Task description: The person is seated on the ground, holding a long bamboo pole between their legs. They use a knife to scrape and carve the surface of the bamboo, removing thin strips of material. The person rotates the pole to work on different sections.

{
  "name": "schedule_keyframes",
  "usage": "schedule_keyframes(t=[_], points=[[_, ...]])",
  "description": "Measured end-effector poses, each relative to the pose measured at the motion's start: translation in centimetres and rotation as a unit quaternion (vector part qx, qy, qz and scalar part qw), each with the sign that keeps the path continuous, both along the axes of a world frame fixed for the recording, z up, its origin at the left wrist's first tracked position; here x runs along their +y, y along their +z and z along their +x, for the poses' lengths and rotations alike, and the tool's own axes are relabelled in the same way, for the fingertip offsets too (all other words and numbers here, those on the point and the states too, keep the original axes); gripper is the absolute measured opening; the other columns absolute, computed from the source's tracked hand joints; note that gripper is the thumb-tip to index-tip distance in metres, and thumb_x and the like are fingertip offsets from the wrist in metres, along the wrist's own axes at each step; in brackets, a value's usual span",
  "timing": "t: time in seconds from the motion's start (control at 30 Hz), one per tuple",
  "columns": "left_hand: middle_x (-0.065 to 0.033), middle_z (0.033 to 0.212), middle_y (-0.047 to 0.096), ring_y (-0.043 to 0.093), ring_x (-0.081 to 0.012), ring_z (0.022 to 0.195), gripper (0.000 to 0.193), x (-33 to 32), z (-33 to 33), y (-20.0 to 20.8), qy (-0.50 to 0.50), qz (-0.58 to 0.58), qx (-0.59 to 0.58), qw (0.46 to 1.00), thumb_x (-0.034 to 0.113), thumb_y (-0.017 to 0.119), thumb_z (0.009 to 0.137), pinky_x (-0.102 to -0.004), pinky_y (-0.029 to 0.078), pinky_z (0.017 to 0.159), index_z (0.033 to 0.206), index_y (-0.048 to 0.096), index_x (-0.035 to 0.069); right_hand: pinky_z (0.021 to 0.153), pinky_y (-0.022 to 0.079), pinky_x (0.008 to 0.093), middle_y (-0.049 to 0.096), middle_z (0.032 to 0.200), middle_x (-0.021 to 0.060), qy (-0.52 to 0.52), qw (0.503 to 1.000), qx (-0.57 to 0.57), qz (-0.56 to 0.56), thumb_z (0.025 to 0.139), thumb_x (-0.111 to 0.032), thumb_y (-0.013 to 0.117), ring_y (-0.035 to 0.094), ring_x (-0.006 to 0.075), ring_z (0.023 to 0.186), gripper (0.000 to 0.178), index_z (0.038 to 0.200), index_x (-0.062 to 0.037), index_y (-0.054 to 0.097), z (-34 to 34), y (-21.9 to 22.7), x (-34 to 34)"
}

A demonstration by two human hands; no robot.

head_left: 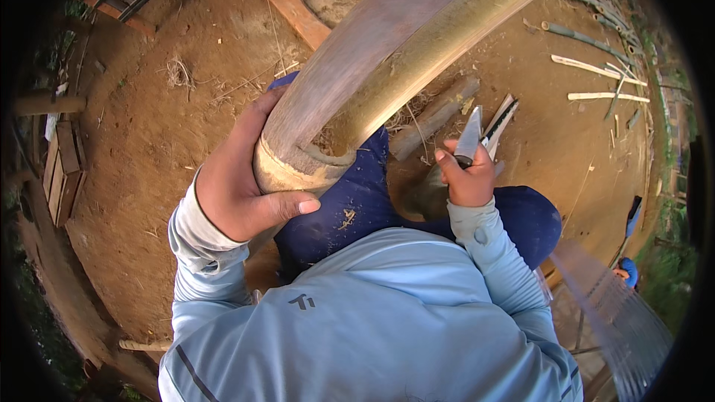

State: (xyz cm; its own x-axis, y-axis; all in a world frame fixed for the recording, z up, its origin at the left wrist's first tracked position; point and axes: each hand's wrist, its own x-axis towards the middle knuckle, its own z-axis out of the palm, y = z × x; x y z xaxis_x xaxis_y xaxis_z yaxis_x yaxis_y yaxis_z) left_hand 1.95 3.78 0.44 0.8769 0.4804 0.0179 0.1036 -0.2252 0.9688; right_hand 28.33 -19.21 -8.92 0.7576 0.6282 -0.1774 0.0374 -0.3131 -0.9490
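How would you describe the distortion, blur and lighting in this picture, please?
In the head view, fisheye distortion bends straight edges, with black corners; in the head view, the ribbed translucent sheet looks smeared and the rim greenery soft, while the knife in the right hand is clearer; head-view light looks diffuse.

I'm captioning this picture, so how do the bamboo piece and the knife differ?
The bamboo piece is far larger than the knife. The bamboo piece is rounded and opened along one side, while the knife is flat and pointed. The left hand grips the bamboo piece; the right hand holds the knife. Both are in the person's grasp.
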Motion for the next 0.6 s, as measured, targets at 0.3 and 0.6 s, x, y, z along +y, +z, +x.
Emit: schedule_keyframes(t=[0.3,0.6], points=[[-0.0250,0.145,0.050,0.049,-0.0311,0.137,0.119,-0.1,0.5,-0.1,0.003,-0.046,-0.014,0.999,0.041,0.092,0.073,-0.0409,0.035,0.116,0.153,0.023,-0.014,0.067,0.055,0.0304,0.069,0.089,0.0096,0.279,0.905,-0.251,0.203,0.085,0.000,0.076,0.069,0.0218,0.074,0.032,0.117,-0.0040,0.073,-3.3,7.4,5.8],[-0.0235,0.144,0.051,0.049,-0.0306,0.137,0.118,-0.2,0.4,0.3,-0.003,-0.076,-0.007,0.997,0.036,0.092,0.074,-0.0417,0.036,0.115,0.154,0.021,-0.013,0.067,0.058,0.0394,0.070,0.094,0.0079,0.376,0.852,-0.319,0.174,0.085,-0.008,0.075,0.071,0.0298,0.079,0.017,0.102,-0.0087,0.071,-3.1,8.7,7.7]])
